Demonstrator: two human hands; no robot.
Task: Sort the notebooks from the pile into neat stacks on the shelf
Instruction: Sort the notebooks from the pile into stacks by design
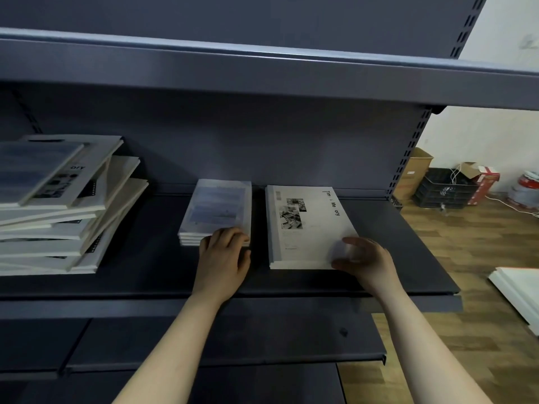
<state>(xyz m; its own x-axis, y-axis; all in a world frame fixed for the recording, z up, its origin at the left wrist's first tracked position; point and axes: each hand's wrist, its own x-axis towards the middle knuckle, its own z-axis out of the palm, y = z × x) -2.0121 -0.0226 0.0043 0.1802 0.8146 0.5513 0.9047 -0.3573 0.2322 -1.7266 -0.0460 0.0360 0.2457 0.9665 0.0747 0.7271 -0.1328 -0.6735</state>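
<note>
A messy pile of notebooks leans at the left of the dark shelf. In the middle stands a neat stack of small blue-covered notebooks. My left hand rests against that stack's near edge, fingers curled over its top corner. To its right lies a stack of large white notebooks printed with photos and black lettering. My right hand touches its near right corner, fingers spread and blurred.
Another shelf overhangs above, and a lower shelf juts out below my arms. Right of the shelving, on the wooden floor, stand cardboard boxes, a black crate and a white board.
</note>
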